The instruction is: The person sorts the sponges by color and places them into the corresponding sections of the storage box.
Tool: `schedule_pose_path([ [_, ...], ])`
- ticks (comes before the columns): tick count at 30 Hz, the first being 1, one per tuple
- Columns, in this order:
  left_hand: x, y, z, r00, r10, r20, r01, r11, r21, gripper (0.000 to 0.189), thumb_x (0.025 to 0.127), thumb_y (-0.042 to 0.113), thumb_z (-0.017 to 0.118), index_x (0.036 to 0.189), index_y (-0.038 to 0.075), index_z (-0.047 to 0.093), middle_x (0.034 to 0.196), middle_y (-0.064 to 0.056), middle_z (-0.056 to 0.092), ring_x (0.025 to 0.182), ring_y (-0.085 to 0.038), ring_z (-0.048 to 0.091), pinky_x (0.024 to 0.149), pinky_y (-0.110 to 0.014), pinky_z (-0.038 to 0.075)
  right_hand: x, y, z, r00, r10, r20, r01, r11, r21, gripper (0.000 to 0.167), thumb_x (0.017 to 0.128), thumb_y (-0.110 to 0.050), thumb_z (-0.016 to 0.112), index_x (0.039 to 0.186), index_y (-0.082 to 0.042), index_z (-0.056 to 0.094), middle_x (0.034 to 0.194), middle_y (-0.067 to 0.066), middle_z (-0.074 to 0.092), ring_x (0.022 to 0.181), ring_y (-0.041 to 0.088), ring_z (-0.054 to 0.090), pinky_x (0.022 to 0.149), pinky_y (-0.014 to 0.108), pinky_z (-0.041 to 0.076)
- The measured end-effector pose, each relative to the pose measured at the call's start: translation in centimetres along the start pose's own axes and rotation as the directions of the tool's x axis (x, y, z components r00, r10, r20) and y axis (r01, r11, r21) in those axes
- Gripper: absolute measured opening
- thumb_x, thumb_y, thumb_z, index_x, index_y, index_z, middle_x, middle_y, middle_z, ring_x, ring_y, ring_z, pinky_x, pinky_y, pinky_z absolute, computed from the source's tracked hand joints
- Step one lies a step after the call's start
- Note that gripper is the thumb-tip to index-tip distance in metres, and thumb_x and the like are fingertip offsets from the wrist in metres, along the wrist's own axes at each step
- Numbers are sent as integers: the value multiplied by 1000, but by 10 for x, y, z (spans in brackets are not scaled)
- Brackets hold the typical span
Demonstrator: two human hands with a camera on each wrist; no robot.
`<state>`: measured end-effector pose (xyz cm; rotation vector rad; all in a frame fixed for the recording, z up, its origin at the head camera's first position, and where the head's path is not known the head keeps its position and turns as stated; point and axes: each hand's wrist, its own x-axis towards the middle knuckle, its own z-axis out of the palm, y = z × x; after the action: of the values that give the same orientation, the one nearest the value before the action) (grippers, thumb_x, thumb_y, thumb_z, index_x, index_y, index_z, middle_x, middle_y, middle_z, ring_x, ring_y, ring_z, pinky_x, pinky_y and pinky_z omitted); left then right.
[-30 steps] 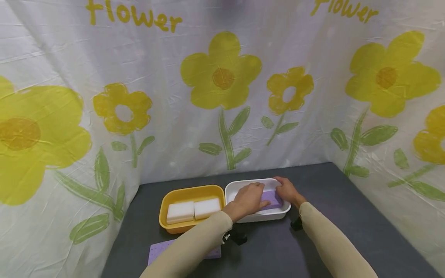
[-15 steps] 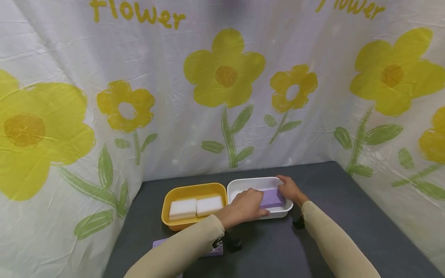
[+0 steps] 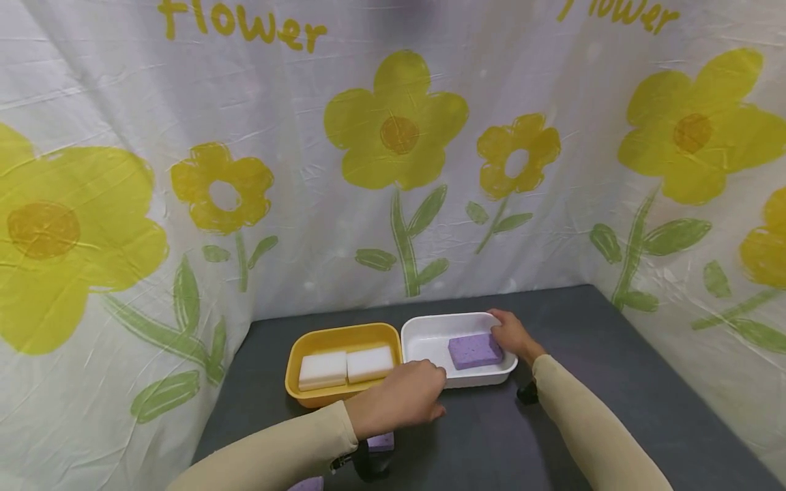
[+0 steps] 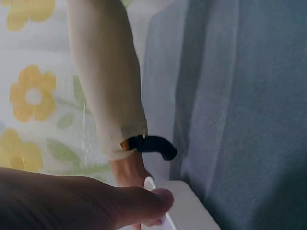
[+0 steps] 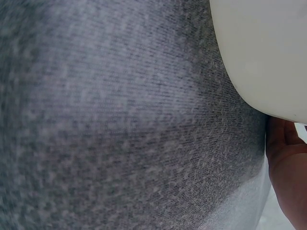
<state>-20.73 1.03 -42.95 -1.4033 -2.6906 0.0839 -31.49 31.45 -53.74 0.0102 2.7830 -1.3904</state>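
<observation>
My right hand [image 3: 514, 335] grips the right end of a white tray [image 3: 424, 330], fingers at its rim. A single purple sponge [image 3: 475, 352] lies flat inside that tray, toward its right side. In the right wrist view the hand [image 5: 290, 167] shows at the edge, beside the white tray wall [image 5: 273, 52]. My left hand [image 3: 406, 395] hovers in front of the two trays with nothing in it, fingers loosely bent. Its thumb [image 4: 144, 203] overlaps the white tray's rim in the left wrist view.
A yellow tray [image 3: 295, 382] stands left of the white one, holding two white sponges [image 3: 322, 368] side by side. Partly behind the left forearm, purple sponges [image 3: 381, 442] lie on the dark grey table [image 3: 479, 443]. A flower-print curtain [image 3: 295, 273] encloses the back and sides.
My left hand has come away from the purple sponge, leaving it in the white tray, and moved left and toward me. The right hand stays on the tray's end.
</observation>
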Motion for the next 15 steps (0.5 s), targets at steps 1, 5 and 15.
schedule_pose_path([
  [1,-4,1,-1,1000,8,7,-9,1000,17,33,87,43,92,90,15,75,77,6,69,68,-8,63,58,-27,53,0,0,0,1000,-5,-2,5,1000,-4,47,98,4,44,141,9,62,137,28,70,127,40,65,111,61,51],
  [5,-19,3,-1,999,33,37,-35,997,63,31,87,44,91,87,18,76,76,7,70,68,-7,64,56,-27,54,0,1,0,1000,-7,-5,7,1000,7,46,98,5,44,139,9,63,134,27,71,122,36,66,108,58,52],
  [15,-44,-3,12,978,-17,207,15,1000,10,22,87,33,91,86,16,76,76,2,65,65,-10,60,54,-29,52,0,2,1,1000,23,8,-24,999,26,47,100,4,43,144,8,60,141,27,68,131,40,64,113,61,50],
])
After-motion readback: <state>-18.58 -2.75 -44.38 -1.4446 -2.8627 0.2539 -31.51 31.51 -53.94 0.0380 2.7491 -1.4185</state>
